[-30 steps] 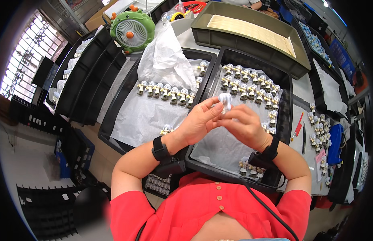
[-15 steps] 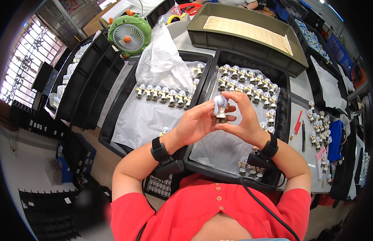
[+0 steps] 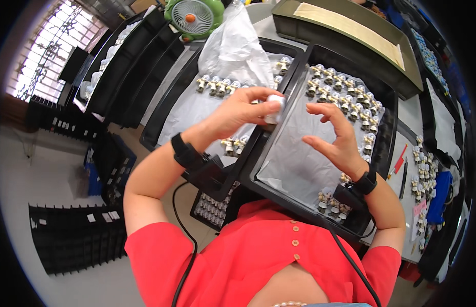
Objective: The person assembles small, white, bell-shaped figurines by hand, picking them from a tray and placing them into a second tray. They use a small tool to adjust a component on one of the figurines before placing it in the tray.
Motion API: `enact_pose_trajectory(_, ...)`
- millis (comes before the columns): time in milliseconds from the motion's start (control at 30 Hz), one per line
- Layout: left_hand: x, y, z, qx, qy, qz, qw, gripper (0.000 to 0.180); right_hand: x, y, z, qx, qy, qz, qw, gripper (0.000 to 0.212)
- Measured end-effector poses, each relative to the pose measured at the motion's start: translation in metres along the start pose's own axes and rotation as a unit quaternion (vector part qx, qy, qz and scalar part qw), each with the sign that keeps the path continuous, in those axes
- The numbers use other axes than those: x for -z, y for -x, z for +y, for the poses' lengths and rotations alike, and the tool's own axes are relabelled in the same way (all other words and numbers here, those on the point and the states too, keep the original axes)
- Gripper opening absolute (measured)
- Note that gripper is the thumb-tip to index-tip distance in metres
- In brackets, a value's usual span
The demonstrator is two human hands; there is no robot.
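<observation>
A small figurine with pale hair is pinched in my left hand, over the rim between two black trays; motion blurs it. My right hand hovers above the right tray, its thumb and fingers apart and nothing between them. Rows of similar white and dark figurines stand on thin white paper in the far part of that tray, and a few figurines sit at its near corner. In the left tray, a row of figurines stands on white sheeting, partly covered by my left hand.
Crumpled white paper lies over the left tray's far end. Behind are a green fan and an olive bin. At right, a red-handled tool, a dark pen-like stick and more figurines lie on the table.
My hands have parted. The left has carried the figurine left toward the rim between the trays; the right has let go and moved right, fingers spread. The whole view has shifted.
</observation>
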State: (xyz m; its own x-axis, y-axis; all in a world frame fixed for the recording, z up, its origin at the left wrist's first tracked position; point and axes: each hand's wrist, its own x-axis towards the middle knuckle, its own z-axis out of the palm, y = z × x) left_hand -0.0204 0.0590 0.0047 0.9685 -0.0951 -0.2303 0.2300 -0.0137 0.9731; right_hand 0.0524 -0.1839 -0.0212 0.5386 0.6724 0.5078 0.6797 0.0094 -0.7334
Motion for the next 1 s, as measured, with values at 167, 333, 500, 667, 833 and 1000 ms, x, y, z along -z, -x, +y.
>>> enact_pose_trajectory(167, 0.073, 0.024, -0.030, 0.095, -0.420, 0.125, 0.894, 0.043, 0.000, -0.004, 0.002, -0.014, -0.023, 0.023, 0.999, 0.028)
enact_pose_trajectory(333, 0.080, 0.033, -0.035, 0.291, -0.467, 0.047, 0.834, 0.042, -0.002, -0.003, 0.006, -0.017, -0.008, 0.019, 1.000, 0.022)
enact_pose_trajectory(500, 0.086, 0.027, -0.057, 0.287, -0.407, 0.052, 0.866, 0.042, -0.002, -0.002, 0.008, -0.046, 0.007, 0.020, 0.999, 0.018)
enact_pose_trajectory(667, 0.088, 0.031, -0.058, 0.267, -0.411, 0.042, 0.871, 0.041, -0.004, -0.002, 0.009, -0.059, 0.004, 0.018, 0.998, 0.017)
enact_pose_trajectory(833, 0.091, 0.040, -0.058, 0.304, -0.358, 0.010, 0.883, 0.036, -0.005, -0.001, 0.011, -0.064, 0.013, 0.005, 0.998, 0.016)
enact_pose_trajectory(1000, 0.093, 0.038, -0.058, 0.289, -0.405, -0.011, 0.867, 0.033, -0.005, -0.001, 0.013, -0.065, 0.012, -0.002, 0.998, 0.015)
